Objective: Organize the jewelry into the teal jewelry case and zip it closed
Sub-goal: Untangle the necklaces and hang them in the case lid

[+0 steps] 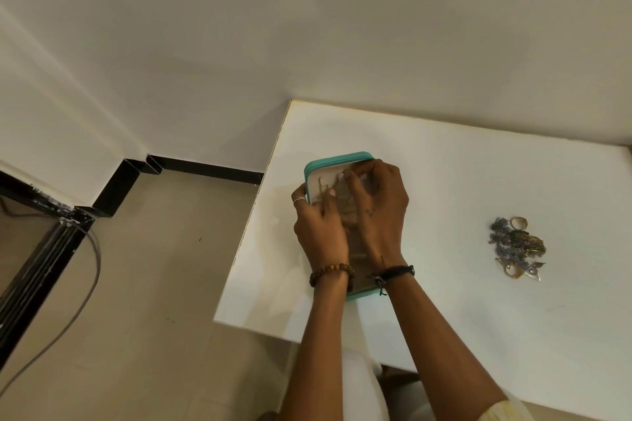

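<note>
1. One white tabletop fills the right half of the view, from 12 o'clock down to 5 o'clock, with beige floor at its left.
2. One teal jewelry case lies open near the tabletop's left edge, close to the centre of the view. Its pale inner lining faces up, with thin chains lying on it.
3. Two bare hands work inside the case, side by side and touching.
4. The left hand sits at the case's 9 o'clock side. Its fingers are curled into the lining, and its grip seems to pinch a chain, though the chain itself is too thin to make out clearly. One silver ring shows on a finger, and one brown beaded bracelet circles the wrist.
5. The right hand covers the case's upper half, its fingers bent down in a narrow grip on something in the lining; what it holds is hidden. One black cord bracelet circles that wrist.
6. One tangled pile of jewelry lies at 3 o'clock, well apart from the case. The pieces overlap too much to count, but at least two gold rings show.
7. One grey cable curves across the floor at 8 o'clock.
</note>
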### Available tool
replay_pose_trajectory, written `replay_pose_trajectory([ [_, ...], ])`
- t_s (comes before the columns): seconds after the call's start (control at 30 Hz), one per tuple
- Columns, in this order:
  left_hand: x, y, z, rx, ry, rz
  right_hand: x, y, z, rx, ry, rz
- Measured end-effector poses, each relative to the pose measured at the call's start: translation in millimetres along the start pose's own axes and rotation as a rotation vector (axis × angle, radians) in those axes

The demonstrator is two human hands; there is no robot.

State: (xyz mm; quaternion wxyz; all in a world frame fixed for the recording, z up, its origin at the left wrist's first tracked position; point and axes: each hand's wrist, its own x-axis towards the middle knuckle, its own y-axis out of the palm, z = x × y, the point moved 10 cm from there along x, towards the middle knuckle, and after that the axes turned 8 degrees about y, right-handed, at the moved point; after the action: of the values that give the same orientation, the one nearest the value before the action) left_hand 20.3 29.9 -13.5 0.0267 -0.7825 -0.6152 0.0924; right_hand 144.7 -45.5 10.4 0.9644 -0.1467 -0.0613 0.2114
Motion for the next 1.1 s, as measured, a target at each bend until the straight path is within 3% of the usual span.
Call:
replay_pose_trajectory([
  [0.53,-7,16,6,-0.359,-0.059,0.028,5,-15,-6,0.120,0.012,0.053],
  [0.83,-8,15,6,-0.173,0.008,0.026,2,-19,-5,0.117,0.004,0.037],
  [1.1,-12,0,-15,0.146,0.165,0.046,0,-24,-2,0.094,-0.001,0.029],
])
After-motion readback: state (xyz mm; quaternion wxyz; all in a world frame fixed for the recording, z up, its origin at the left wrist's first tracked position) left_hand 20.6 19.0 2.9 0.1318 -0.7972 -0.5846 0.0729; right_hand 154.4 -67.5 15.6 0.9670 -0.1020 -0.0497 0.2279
